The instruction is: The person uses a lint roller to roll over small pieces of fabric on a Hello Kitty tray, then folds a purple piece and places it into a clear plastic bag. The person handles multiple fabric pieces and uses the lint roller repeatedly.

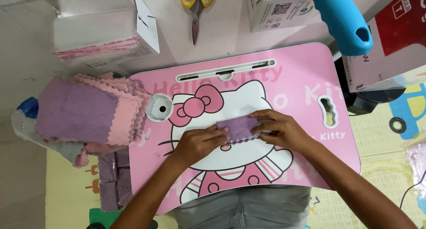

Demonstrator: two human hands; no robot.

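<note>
A small purple cloth (238,127), folded, with a zigzag edge, lies in the middle of a pink lap table (306,69) printed with a cartoon cat. My left hand (197,142) presses its fingers on the cloth's left end. My right hand (282,129) pinches the cloth's right end, fingers curled over its top edge. Both hands rest on the tabletop.
A stack of pink and purple cloths (88,111) lies off the table's left edge, with folded purple cloths (114,180) below it. Yellow-handled scissors (196,9), white boxes (102,27), a blue handle (346,20) and a red box (399,34) lie beyond the table.
</note>
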